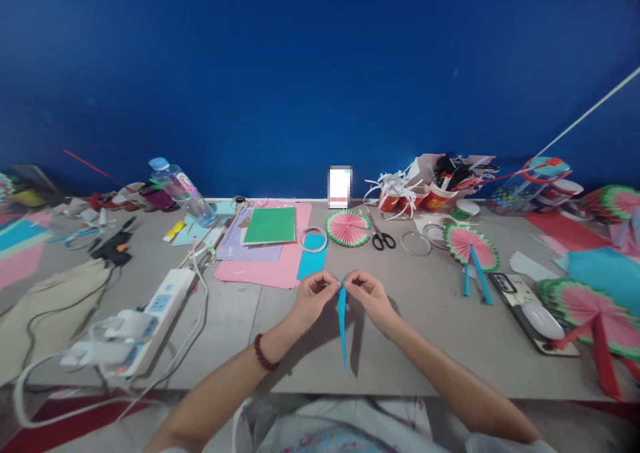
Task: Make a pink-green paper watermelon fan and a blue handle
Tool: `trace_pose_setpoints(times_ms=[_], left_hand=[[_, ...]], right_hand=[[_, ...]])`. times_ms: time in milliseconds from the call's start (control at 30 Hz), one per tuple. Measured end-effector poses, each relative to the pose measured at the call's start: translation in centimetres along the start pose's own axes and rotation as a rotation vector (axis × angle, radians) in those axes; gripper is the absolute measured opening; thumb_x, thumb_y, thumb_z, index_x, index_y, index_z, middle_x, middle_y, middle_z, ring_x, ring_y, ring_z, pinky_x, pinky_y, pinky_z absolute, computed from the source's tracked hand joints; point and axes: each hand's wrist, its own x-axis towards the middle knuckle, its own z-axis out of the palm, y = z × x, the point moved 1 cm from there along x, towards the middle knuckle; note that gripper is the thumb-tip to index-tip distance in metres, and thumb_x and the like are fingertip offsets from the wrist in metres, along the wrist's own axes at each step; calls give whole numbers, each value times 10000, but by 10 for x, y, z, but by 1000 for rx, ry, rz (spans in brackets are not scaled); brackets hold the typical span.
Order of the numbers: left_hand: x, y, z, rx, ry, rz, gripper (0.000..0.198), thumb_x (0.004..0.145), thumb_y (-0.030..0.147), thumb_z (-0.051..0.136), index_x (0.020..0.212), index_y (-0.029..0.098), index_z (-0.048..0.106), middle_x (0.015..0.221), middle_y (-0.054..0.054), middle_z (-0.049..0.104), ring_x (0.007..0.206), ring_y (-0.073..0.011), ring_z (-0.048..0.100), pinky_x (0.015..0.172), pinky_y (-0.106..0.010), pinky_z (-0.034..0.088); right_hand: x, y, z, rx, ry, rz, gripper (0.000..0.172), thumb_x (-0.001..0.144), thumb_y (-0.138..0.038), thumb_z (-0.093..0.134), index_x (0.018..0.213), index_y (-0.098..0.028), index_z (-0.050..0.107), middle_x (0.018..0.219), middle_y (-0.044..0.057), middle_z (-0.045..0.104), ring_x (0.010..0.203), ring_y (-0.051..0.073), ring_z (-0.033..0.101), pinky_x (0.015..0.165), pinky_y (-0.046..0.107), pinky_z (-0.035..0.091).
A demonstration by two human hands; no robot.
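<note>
A narrow strip of blue paper (pixel 343 326) hangs down from between my fingertips, above the table. Its upper end is pinched by my left hand (pixel 317 296) and my right hand (pixel 369 298), which almost meet there. Just beyond my hands lies a flat blue paper sheet (pixel 311 259) with a ring of tape or wire (pixel 313 239) resting on its far end. A round pleated paper fan (pixel 349 227), pink with a green edge, sits further back. Black-handled scissors (pixel 383 239) lie to its right.
Left of me are a power strip (pixel 163 319) with cables, a hot glue gun (pixel 114 246), a water bottle (pixel 183 189) and a green sheet stack (pixel 270 225). To the right are another fan (pixel 473 247), a phone (pixel 520 306) under a white mouse (pixel 543 319), and cups of paper strips (pixel 397 189).
</note>
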Motion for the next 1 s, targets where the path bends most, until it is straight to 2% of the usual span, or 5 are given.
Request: trace_pose_setpoints(times_ms=[200,467,667,833,1000], left_hand=[[1,-3,1,3,-5,-102,327,669,421,721,587,142,572,525,20,523,511,-85,460,521,-216,368],[6,-8,-1,18,0,-221,293,632,403,753,713,132,676,655,-30,650,533,-99,525,554,-234,420],[4,-11,-2,47,-102,-285,344,655,454,731,691,112,719,663,-82,687,581,-136,574,562,-241,416],[3,-12,-1,40,-113,-311,356,673,459,714,747,111,732,713,-99,712,618,-163,613,599,-259,443],[2,-15,-1,33,-150,-335,331,664,450,716,679,119,716,661,-78,697,613,-169,620,626,-268,461]], right_hand=[[3,0,-3,-124,15,-79,311,776,-478,624,675,-192,555,601,-15,534,552,112,496,526,235,402],[7,1,-7,-176,122,-115,274,780,-431,620,662,-191,559,596,-18,524,560,118,509,544,242,415],[7,2,-11,-182,140,-99,266,774,-436,625,687,-190,574,613,-13,548,566,123,528,550,250,436],[8,3,-12,-113,118,-13,295,760,-464,628,694,-187,554,615,-19,552,557,120,538,564,253,445],[9,3,-13,-41,-5,151,344,768,-513,585,692,-178,564,581,-7,583,505,132,557,545,267,446]])
